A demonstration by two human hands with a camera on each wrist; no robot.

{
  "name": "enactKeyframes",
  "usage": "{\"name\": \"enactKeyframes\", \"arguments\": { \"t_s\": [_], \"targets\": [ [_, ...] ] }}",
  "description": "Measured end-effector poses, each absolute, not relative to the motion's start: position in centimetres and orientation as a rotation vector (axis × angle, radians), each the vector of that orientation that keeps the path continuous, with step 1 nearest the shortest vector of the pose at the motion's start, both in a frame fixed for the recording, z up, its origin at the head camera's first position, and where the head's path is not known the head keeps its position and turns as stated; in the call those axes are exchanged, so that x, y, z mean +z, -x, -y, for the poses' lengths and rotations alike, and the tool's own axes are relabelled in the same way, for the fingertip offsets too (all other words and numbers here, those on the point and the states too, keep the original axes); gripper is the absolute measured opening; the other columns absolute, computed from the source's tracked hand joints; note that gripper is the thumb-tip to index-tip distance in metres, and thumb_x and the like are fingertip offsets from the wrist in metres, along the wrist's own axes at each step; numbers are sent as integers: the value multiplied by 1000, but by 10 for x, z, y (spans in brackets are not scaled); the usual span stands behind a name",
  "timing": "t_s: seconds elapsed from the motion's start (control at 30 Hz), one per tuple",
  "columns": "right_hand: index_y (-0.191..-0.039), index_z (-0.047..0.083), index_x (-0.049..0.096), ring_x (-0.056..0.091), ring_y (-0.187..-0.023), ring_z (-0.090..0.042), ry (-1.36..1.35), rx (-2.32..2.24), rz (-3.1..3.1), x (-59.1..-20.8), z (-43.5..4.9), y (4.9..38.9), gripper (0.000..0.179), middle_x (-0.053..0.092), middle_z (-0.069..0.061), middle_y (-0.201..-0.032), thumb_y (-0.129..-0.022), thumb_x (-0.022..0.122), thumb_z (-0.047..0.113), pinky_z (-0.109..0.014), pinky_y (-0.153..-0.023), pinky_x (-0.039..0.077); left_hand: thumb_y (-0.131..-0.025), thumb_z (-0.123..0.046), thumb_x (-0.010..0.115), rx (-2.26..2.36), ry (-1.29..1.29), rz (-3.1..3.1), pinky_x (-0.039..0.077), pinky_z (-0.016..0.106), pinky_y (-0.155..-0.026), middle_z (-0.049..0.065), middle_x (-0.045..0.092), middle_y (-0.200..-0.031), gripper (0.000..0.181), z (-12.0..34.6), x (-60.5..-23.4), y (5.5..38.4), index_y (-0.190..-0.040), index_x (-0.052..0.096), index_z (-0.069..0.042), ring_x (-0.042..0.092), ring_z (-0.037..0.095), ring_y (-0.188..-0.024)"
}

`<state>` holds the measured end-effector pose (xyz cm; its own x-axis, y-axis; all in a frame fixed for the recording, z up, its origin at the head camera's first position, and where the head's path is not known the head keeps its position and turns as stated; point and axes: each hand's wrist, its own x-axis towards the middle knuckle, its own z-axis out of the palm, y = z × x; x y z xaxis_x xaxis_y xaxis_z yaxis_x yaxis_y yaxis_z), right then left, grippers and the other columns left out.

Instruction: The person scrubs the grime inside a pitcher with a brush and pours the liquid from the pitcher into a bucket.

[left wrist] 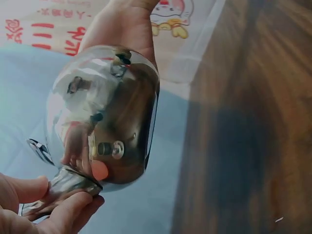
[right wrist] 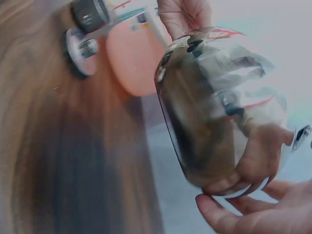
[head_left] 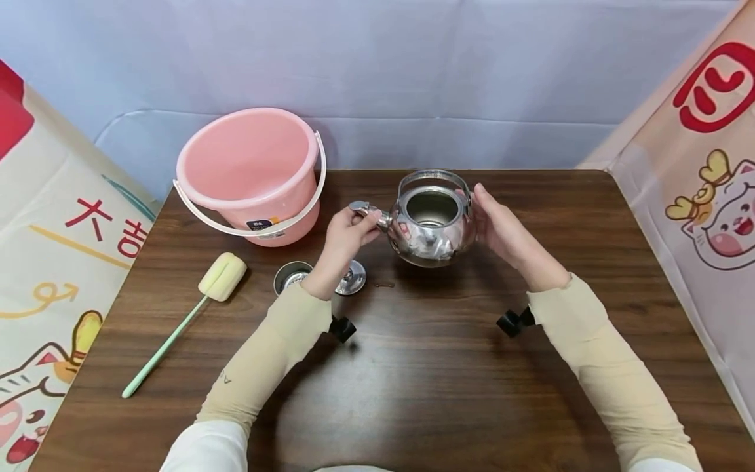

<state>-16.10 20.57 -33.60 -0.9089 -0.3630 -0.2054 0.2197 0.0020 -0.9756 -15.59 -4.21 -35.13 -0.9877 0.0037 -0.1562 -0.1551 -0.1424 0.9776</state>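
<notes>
A shiny steel teapot point(head_left: 433, 239), its top opening bare and its hoop handle point(head_left: 433, 176) raised, is held off the table between both hands. My left hand point(head_left: 347, 239) pinches the spout point(left wrist: 63, 192) between thumb and fingers. On the opposite side, my right hand point(head_left: 504, 229) supports the rounded body with fairly straight fingers, and one fingertip point(right wrist: 207, 202) touches the lower edge in the right wrist view. Below my left wrist lie a round metal lid point(head_left: 354, 278) with a knob and a small metal cup point(head_left: 289, 270), both partly hidden by the arm in the head view.
A pink bucket point(head_left: 248, 164) with a white handle stands at the back left of the wooden table point(head_left: 413, 380). In front of it lies a yellow sponge brush point(head_left: 223, 276) with a green stick. Pale cloth point(head_left: 501, 78) hangs behind, printed sheets at both sides.
</notes>
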Motion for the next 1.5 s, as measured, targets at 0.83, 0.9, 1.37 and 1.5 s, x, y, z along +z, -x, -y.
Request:
{"name": "enactKeyframes", "arguments": {
  "t_s": [0.83, 0.9, 1.37, 1.5],
  "targets": [
    [-147, 13, 4, 46, -109, -24, 575, -2027, -1870, -272, -153, 180, 98, 12, -11, -150, -75, 70, 1, -22, -80, 46, -88, -5, 56, 2390, 23, -1995, 48, 35, -84, 10, 62, -85, 11, 112, -247, 177, -95, 54, 3, 65, 14, -74],
    [-147, 14, 6, 48, -107, -25, 564, -2032, -1870, -267, -145, 183, 97, 16, -13, -148, -76, 70, 2, -23, -83, 45, -88, -6, 56, 2372, 15, -2016, 50, 31, -80, 8, 62, -82, 10, 120, -241, 178, -94, 55, 2, 65, 13, -71],
    [-145, 19, 17, 33, -129, -16, 622, -1970, -2161, -246, -101, 209, 98, 25, -1, -147, -68, 75, 2, -27, -103, 31, -80, 1, 65, 2451, 178, -1669, 53, 30, -70, 15, 65, -76, 8, 166, -214, 209, -83, 59, 6, 66, 22, -70],
    [-145, 19, 19, 37, -126, -15, 650, -1910, -2313, -243, -88, 218, 101, 25, 0, -146, -64, 79, 4, -27, -99, 36, -78, 4, 65, 2444, 221, -1599, 52, 30, -72, 16, 65, -76, 6, 181, -210, 224, -81, 60, 8, 67, 24, -70]
  ]
}}
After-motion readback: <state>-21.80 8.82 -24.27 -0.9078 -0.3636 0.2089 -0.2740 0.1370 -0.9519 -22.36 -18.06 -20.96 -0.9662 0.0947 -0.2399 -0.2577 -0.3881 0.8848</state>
